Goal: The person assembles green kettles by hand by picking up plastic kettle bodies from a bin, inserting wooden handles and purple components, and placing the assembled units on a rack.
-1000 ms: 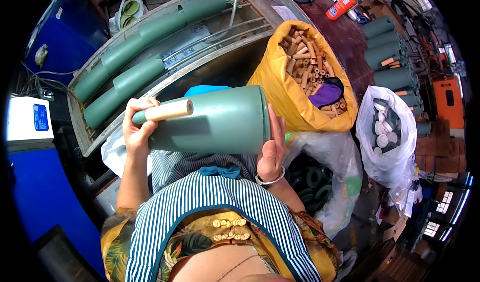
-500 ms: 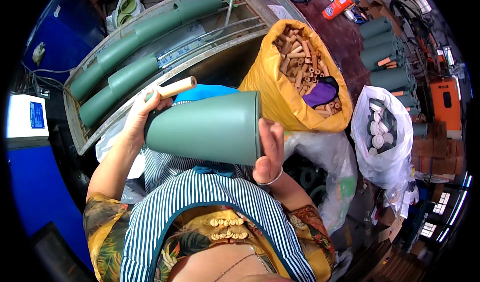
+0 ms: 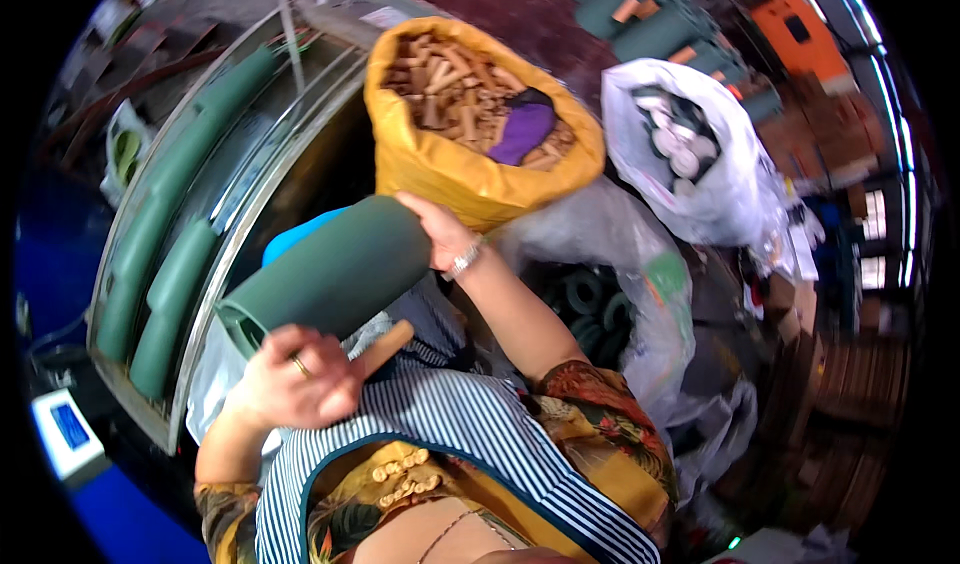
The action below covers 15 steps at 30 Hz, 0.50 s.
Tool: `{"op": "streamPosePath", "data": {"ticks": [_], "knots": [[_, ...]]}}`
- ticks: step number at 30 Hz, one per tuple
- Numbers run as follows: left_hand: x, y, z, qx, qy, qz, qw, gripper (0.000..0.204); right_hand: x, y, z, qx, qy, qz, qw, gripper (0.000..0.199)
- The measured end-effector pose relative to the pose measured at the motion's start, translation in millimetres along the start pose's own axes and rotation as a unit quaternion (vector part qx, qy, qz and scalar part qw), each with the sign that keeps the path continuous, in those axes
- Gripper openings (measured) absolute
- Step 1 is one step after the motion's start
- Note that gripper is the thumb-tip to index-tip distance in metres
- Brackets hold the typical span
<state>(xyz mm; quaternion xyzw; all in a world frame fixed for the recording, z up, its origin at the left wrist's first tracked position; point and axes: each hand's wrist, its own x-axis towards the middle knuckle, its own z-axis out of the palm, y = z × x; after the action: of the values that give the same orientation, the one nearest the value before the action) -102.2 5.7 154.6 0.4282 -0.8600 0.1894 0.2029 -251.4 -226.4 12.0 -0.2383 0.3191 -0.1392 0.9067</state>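
Note:
A dark green tapered plastic cylinder [image 3: 330, 264] lies aslant in front of my apron. My right hand [image 3: 438, 232] grips its upper right end, with part of the fingers hidden behind it. The rimmed end faces lower left, close to my left hand [image 3: 300, 379]. That hand is curled and a little blurred, and a short light-wood tube [image 3: 386, 350] sticks out of it toward the right. Whether the left fingers touch the cylinder's rim, I cannot tell.
Ahead stands a yellow sack [image 3: 480, 184] of wooden tubes with a purple cloth. Right of it is a white bag [image 3: 640, 184] of round white and dark pieces. Green cylinders [image 3: 135, 264] lie nested in a metal-framed trough [image 3: 215, 294] on the left. Clear plastic [image 3: 660, 294] surrounds dark rings.
The cylinder has been turned, so its rimmed end now points lower left. My right hand moved up to its other end. My left hand came down nearer my body with the wooden tube.

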Motion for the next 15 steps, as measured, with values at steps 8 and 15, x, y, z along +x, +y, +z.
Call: {"op": "streamPosePath", "data": {"ticks": [8,15], "knots": [[-22.8,-55.5,37.6,-0.298,0.289,-0.551,0.724,0.031,-54.5,-161.2,-115.7,-0.596,0.319,-0.449,0.584,0.042],[-72.6,-13.8,107.5,-0.680,0.333,-0.602,0.255,0.038,-120.6,-343.6,-307.1,-0.743,0.614,-0.092,0.251,0.035]]}}
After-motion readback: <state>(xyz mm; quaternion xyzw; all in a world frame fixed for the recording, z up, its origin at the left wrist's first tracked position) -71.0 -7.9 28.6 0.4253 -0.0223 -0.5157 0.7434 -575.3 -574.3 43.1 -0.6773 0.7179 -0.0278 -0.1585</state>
